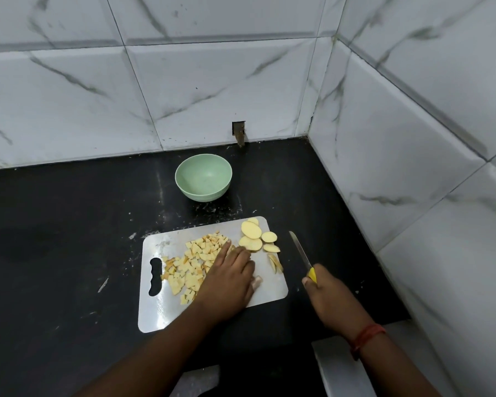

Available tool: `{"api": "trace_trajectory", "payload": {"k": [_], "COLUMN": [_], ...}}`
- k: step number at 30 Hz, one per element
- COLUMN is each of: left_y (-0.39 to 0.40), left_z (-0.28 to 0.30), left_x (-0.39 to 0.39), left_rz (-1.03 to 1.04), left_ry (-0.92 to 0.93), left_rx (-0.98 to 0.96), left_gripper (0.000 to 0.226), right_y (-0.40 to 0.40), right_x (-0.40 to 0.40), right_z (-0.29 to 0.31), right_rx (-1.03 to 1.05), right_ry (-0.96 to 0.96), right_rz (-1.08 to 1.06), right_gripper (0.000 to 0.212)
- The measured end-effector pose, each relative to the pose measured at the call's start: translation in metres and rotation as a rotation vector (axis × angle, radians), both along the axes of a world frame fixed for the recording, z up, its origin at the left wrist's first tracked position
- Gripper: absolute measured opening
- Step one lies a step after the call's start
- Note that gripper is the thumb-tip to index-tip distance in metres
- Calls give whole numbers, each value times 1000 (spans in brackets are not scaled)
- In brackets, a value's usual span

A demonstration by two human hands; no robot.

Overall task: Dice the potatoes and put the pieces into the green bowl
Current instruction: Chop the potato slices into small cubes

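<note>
— What were the hands doing?
— The left hand (230,279) lay flat on the board (269,290), fingers (225,248) straight, touching the diced bits (191,267). The right hand (331,300) was off the board, over the counter (55,253), fingers clenched round the knife (301,255).
— And the potato?
— Bits were piled on the board's left. Round slices (254,237) sat at its far right corner. The bowl (203,177) stood farther back, near the wall (184,81), with nothing in it.

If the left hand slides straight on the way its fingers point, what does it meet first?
The left hand lies flat on the cutting board, fingers pointing up-right. It would likely meet the potato slices first; they already lie at its fingertips.
</note>
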State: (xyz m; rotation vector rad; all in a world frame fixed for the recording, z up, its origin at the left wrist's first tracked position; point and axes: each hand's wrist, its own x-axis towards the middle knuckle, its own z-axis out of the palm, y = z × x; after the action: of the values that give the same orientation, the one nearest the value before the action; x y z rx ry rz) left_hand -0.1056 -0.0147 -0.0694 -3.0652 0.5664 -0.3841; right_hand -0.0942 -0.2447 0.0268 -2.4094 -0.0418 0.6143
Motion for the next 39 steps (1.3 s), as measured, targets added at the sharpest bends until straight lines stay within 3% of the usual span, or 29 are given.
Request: {"api": "trace_trajectory", "payload": {"k": [5, 15, 23, 32, 39], "left_y": [-23, -25, -22, -17, -17], "left_z": [4, 1, 0, 2, 3], "left_x": [5, 22, 23, 16, 0], "left_rz": [-222, -245, -206, -65, 45], "left_ry": [3, 7, 30, 16, 55], "left_rx": [24, -1, 3, 22, -69], "left_gripper": [50, 35, 47, 42, 41], "right_y": [5, 7, 7, 8, 14], "right_x": [1, 5, 8, 9, 0], "right_z": [-2, -3, -6, -12, -21], "right_rx": [9, 42, 31, 8, -101], "right_ry": [-6, 5, 16, 47, 131], "right_rz": [-8, -21, -20, 28, 142], "right_gripper": [20, 19, 20, 19, 20]}}
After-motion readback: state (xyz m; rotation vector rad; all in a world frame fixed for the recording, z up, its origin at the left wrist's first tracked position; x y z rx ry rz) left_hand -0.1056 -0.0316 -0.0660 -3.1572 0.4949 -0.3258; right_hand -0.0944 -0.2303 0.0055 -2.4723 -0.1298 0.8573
